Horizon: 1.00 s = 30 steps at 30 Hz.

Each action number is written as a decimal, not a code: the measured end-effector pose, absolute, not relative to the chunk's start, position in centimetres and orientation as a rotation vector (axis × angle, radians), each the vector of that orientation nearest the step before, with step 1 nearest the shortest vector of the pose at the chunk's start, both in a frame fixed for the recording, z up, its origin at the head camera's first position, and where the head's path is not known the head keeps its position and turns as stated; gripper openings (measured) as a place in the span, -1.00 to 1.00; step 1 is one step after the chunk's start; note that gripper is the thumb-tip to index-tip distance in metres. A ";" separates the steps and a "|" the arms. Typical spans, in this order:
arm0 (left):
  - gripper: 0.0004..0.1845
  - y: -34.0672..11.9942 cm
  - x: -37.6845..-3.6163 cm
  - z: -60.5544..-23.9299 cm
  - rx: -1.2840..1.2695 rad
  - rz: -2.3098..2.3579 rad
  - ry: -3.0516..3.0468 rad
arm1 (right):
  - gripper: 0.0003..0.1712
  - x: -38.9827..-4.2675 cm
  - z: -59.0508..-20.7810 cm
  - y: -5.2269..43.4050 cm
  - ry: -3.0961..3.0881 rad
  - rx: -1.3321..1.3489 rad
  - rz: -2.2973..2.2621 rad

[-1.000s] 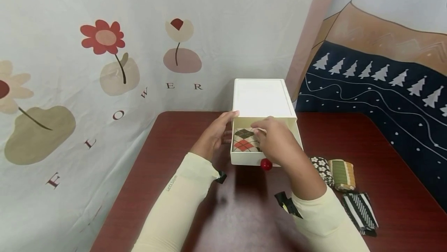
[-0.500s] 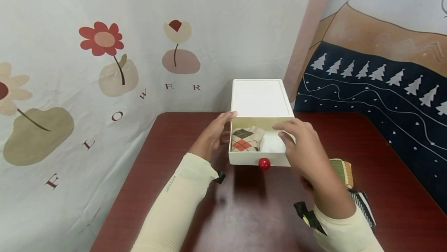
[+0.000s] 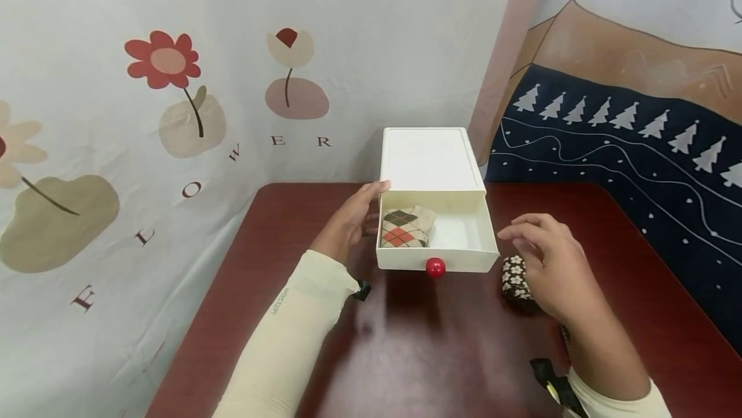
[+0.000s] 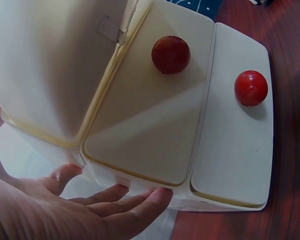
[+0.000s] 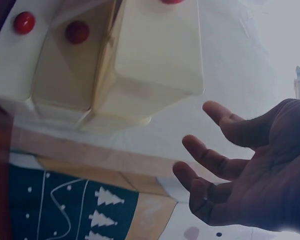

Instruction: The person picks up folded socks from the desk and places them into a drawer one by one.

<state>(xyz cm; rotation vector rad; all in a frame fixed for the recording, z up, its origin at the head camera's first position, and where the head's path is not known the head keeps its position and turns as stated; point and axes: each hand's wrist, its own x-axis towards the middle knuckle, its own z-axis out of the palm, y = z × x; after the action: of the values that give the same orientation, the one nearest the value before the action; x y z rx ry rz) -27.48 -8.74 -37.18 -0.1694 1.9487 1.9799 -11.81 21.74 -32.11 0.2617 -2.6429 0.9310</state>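
Observation:
A white drawer unit (image 3: pixel 431 157) stands on the table with its top drawer (image 3: pixel 437 261) pulled out by its red knob side. Inside, at the left, lies a folded argyle sock (image 3: pixel 406 227) in beige, red and dark green. My left hand (image 3: pixel 346 219) rests along the unit's left side, thumb at the top edge; the left wrist view shows its extended fingers (image 4: pixel 135 210) touching the side wall. Right of the drawer, my right hand (image 3: pixel 553 266) hovers with loosely bent fingers and holds nothing. Beneath it is a folded black sock with white flowers (image 3: pixel 514 278), partly covered.
Two lower drawers with red knobs (image 4: pixel 251 88) are closed beneath the pulled-out one. A patterned bit of another folded item (image 3: pixel 565 339) peeks out beside my right wrist. Behind the dark red table (image 3: pixel 452 353) hang a flower-print curtain (image 3: pixel 232 83) and a navy tree-print cloth (image 3: pixel 614 160).
My right hand has let go of the argyle sock, left the drawer and moved right, over the folded socks on the table. The left hand has stayed on the unit's side.

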 end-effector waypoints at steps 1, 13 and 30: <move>-0.33 -8.7 -27.5 -37.1 -0.166 1.981 1.945 | -0.69 -11.7 -32.3 22.2 -2.645 0.273 0.923; -0.29 -8.7 -27.6 -37.4 -0.156 1.980 1.945 | -0.87 -10.2 -35.4 27.0 -2.732 0.184 0.887; -0.37 -8.7 -27.6 -37.3 -0.158 1.978 1.956 | -0.72 -9.0 -40.1 36.0 -3.129 -0.058 0.825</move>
<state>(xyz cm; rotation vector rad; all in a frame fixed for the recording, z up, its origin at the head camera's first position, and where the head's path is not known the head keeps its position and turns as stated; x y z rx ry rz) -27.59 -8.66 -37.32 -0.1584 1.9556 1.9778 -9.00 36.03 -40.07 -0.0577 -3.1289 0.8248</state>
